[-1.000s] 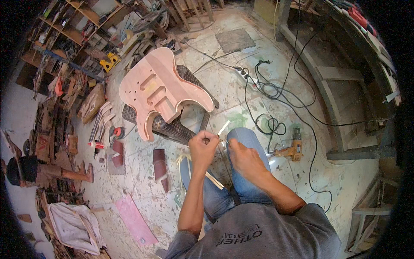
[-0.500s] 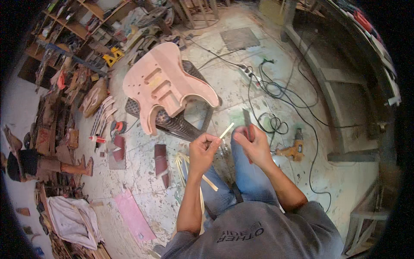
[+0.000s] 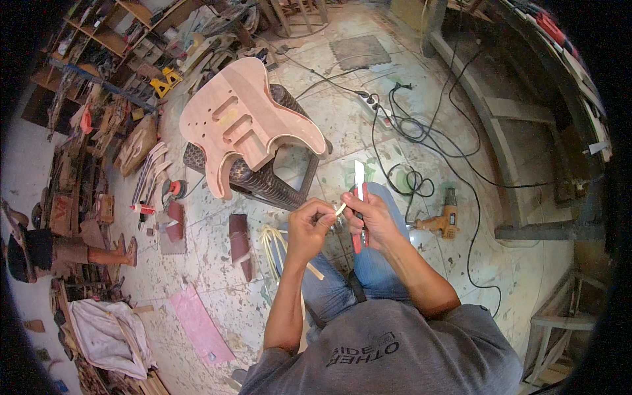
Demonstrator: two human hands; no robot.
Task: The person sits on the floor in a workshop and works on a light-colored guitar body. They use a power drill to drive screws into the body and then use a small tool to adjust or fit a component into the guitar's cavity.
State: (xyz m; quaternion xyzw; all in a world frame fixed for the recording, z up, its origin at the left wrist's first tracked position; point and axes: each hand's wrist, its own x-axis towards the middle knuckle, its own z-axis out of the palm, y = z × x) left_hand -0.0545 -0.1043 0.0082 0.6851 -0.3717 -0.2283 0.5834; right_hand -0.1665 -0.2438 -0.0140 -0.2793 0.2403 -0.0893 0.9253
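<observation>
The left hand [image 3: 309,227] has its grip pinched on one end of a thin pale strip [image 3: 341,210], which is in front of the knees and bends between both hands. The right hand [image 3: 372,217] closes its grip around a red-handled knife [image 3: 359,176], blade pointing far, its fingertips touching the strip's other end. More strips hang in a bundle [image 3: 273,237] near the left forearm. Beyond the hands, a guitar body [image 3: 253,118] lies on a patterned stool [image 3: 289,191], blocking part of the floor behind. Loose black cables [image 3: 421,137] sprawl far right, leading to a power strip [image 3: 373,105]; a yellow power tool [image 3: 449,220] lies right of the knees. Brown sandpaper [image 3: 238,234] and a pink sheet [image 3: 199,326] lie left.
</observation>
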